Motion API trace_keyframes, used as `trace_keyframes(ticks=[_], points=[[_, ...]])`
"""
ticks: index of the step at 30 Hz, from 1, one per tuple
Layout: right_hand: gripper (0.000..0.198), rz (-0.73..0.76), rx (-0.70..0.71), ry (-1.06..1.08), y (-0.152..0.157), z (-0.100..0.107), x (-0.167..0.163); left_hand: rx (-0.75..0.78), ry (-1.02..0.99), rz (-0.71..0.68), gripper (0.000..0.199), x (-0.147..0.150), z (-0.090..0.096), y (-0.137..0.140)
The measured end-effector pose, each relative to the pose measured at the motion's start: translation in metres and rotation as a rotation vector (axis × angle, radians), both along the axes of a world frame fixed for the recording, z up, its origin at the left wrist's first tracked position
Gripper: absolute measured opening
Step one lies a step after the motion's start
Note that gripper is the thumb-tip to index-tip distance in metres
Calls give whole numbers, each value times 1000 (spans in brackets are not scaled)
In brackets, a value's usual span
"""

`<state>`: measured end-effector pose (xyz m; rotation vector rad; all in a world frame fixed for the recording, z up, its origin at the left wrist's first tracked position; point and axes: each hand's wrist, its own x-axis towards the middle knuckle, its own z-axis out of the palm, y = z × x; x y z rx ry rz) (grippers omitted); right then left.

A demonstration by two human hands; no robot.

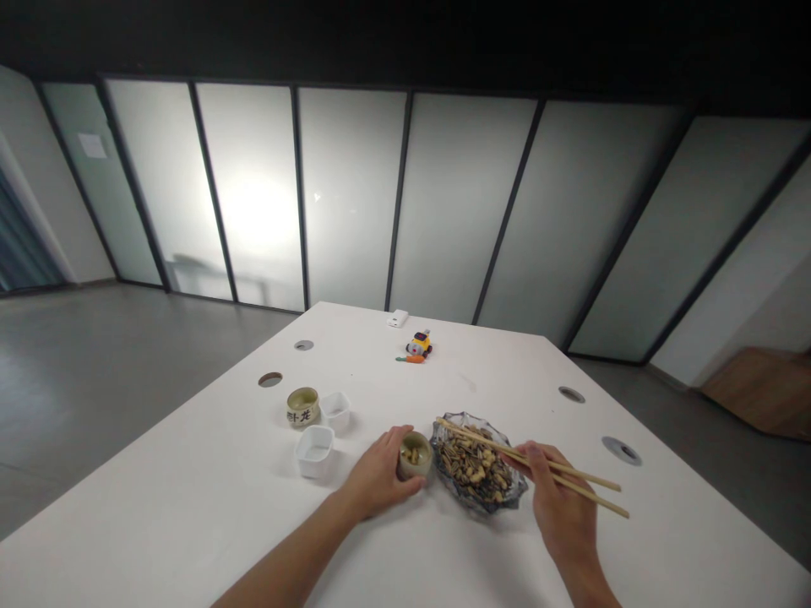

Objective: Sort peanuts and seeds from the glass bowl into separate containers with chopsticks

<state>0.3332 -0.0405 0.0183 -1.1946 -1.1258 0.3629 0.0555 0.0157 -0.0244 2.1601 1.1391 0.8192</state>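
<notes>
My left hand (pixel 380 475) is wrapped round a small ceramic cup (pixel 416 470) on the white table. A few pale nut-like pieces (pixel 415 456) lie inside the cup. Just right of it sits a clear, scalloped bowl (pixel 516 496) heaped with striped sunflower seeds (pixel 465 460) and some pale, lumpy pieces that look like peanuts. My right hand (pixel 561 502) grips a pair of wooden chopsticks (pixel 589 477), closed around their middle. Their tips reach over the bowl toward its far left rim. Whether the tips hold anything is too small to tell.
Left of my left hand stand two white square dishes (pixel 315 463) and a ceramic cup with dark characters (pixel 302 414). Farther back are a yellow toy car (pixel 419 344), a toy carrot (pixel 411 360) and a white box-like object (pixel 398 318). Round holes (pixel 270 380) pierce the table (pixel 209 490).
</notes>
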Motion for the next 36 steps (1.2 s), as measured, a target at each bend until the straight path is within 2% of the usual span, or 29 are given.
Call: trace_keyframes(ticks=[3, 6, 9, 13, 16, 22, 25, 29, 36], points=[[42, 82, -11, 197, 3, -6, -4, 2, 1, -1, 78, 0, 1, 0], [38, 140, -11, 290, 3, -10, -9, -4, 5, -1, 77, 1, 4, -1], [39, 197, -63, 292, 1, -10, -13, -7, 9, -1, 76, 1, 6, -2], [42, 235, -128, 191, -1, -6, -17, -5, 5, 4, 75, 1, 6, -3], [43, 174, -100, 108, -2, -4, -13, -8, -1, 0, 77, 1, 5, -2], [52, -147, -14, -273, -4, 3, 2, -8, -9, 3, 78, 1, 1, -1], [50, -158, 67, -443, -5, 5, 1, -2, -12, 1, 78, 0, 0, 0], [45, -124, 115, -566, -4, 4, -3, -4, -6, -1, 78, 0, 0, 0], [50, -207, 65, -573, -4, 2, 3, 8, -9, 2, 78, 1, 0, 0]])
